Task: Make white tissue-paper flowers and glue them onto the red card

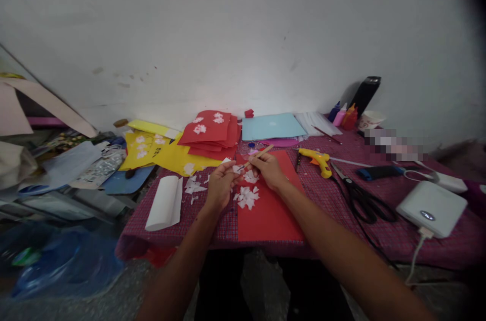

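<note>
Over a red sheet [271, 219] on the table, my right hand [267, 166] is closed on a thin wooden stick [266, 151], whose tip points down to the left. My left hand [221, 184] pinches a small white paper piece [237, 169] against that tip. Just below my hands a cluster of white paper pieces [247, 197] lies on the red sheet, with another white piece [250, 176] above it. More white scraps [195, 186] lie left of my left hand, beside a rolled white paper [164, 203].
Red sheets with white flowers [208, 128] and yellow sheets [174, 154] lie at the back left. A light blue sheet [271, 126] is behind my hands. To the right are a yellow glue gun [319, 160], black scissors [360, 199], a white box [433, 208] and a black bottle [366, 95].
</note>
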`<state>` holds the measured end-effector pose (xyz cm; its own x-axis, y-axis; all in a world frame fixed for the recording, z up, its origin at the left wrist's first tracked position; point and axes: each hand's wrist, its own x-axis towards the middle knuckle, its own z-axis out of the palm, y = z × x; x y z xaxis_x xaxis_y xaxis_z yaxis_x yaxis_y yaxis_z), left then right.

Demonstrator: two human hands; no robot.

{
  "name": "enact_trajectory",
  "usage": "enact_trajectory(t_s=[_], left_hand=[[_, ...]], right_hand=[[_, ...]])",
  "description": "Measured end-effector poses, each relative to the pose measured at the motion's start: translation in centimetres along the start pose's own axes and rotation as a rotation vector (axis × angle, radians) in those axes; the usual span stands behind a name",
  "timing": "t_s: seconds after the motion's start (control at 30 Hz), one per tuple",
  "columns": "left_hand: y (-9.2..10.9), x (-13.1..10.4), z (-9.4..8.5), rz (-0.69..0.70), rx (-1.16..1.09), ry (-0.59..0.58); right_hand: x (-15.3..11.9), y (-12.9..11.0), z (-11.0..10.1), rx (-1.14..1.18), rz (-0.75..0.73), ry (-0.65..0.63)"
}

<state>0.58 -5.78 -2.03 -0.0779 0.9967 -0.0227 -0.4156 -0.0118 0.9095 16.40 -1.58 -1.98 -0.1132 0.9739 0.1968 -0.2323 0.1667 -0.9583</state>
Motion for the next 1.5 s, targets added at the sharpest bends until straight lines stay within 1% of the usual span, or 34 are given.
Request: enact_trajectory(t_s=[0.13,0.33,0.5,0.67,0.73,0.83,0.93,1.0,1.07,1.17,1.27,1.4,1.5], left_hand=[[0.07,-0.02,-0.03,0.0,-0.025,-0.027],[-0.25,0.21,-0.36,-0.012,-0.023,-0.021],[-0.43,0.31,-0.41,-0.013,-0.034,-0.038],[-0.27,0.19,-0.36,-0.025,-0.015,-0.026],[-0.26,0.15,-0.34,-0.026,-0.005,-0.029],[-0.33,0.13,-0.29,-0.017,0.024,-0.036],[-0.44,0.11,-0.25,0.0,0.067,-0.051],[-0.49,0.13,-0.29,0.009,0.075,-0.052],[-0.51,0.16,-0.38,0.003,0.063,-0.044],[-0.49,0.2,-0.51,-0.014,0.042,-0.048],[-0.42,0.13,-0.48,-0.014,0.038,-0.065],[-0.39,0.03,-0.33,-0.015,0.046,-0.066],[-0.49,0.09,-0.35,-0.003,0.053,-0.053]], right_hand=[[0.01,0.0,0.0,0.023,0.012,-0.004],[-0.09,0.2,0.15,0.035,0.009,-0.04],[-0.29,0.53,0.18,0.069,-0.023,-0.109],[-0.4,0.54,-0.08,0.088,-0.036,-0.19],[-0.35,0.51,-0.06,0.043,-0.04,-0.185],[-0.26,0.48,0.11,-0.037,-0.048,-0.138],[-0.28,0.55,0.2,-0.045,-0.051,-0.094],[-0.36,0.62,0.09,0.004,-0.04,-0.11],[-0.43,0.66,-0.11,0.057,-0.032,-0.157],[-0.39,0.67,-0.35,0.069,-0.021,-0.206],[-0.22,0.66,-0.32,0.013,-0.012,-0.191],[-0.14,0.64,-0.15,-0.071,-0.038,-0.157],[-0.26,0.61,-0.2,-0.022,-0.047,-0.163]])
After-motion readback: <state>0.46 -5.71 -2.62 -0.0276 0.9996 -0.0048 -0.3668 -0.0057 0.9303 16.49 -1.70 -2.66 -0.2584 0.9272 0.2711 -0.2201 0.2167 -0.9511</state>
